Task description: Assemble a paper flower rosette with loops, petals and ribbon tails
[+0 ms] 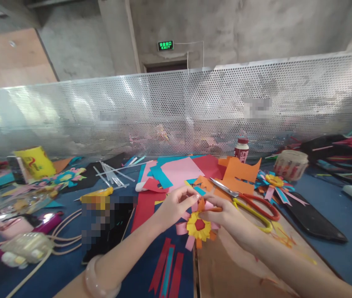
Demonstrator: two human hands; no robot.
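Two hands worked at a paper flower [200, 224] above the cardboard's [219, 269] left edge.
The right hand [225, 215] pinched its upper petals; the left hand's [179, 205] fingertips met just beside them (whether they gripped paper, I couldn't tell). The flower looked feather-light, dry rather than slippery, its looped petals soft and easily creased, so the layered yellow middle seemed the safest place to take hold.

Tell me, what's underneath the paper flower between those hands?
Below the flower, brown cardboard and blue tabletop show around its lower edge. Whatever lies directly beneath its middle is covered.
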